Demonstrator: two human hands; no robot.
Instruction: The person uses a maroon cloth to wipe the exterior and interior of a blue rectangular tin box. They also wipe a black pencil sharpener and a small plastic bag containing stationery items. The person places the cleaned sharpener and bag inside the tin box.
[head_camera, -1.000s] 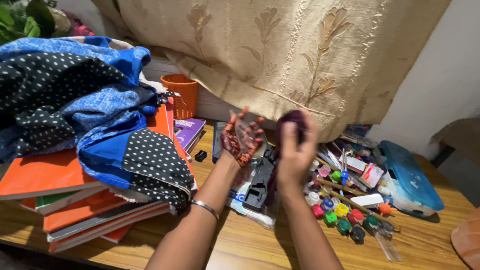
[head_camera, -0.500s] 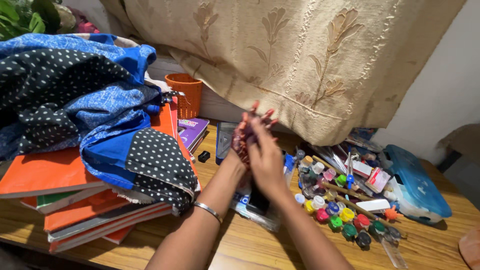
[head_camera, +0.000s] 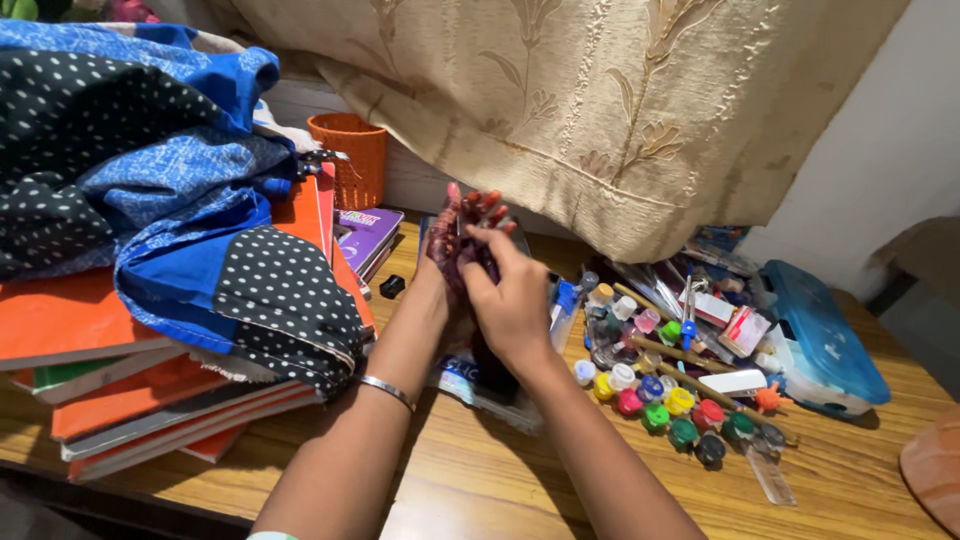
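My left hand (head_camera: 452, 240), patterned with dark henna, is raised over the wooden table (head_camera: 480, 480) with its fingertips pointing up. Against its palm presses my right hand (head_camera: 512, 305), fingers curled round a dark maroon piece of cloth (head_camera: 490, 362). The cloth is caught between both hands and hangs down below them. A thin metal bangle (head_camera: 388, 390) sits on my left forearm. Under the hands lies a clear plastic packet (head_camera: 470, 385) with a black part inside, mostly hidden.
A stack of orange books (head_camera: 120, 400) carries a blue and black dotted cloth (head_camera: 180, 200) at the left. Behind are an orange basket (head_camera: 352, 160), a purple box (head_camera: 368, 232) and a beige curtain (head_camera: 560, 90). Small paint pots (head_camera: 665, 405), brushes and a blue plastic case (head_camera: 822, 340) lie at the right.
My right hand has come down and leftward with the maroon cloth and now meets my left palm. The view has tilted slightly lower.
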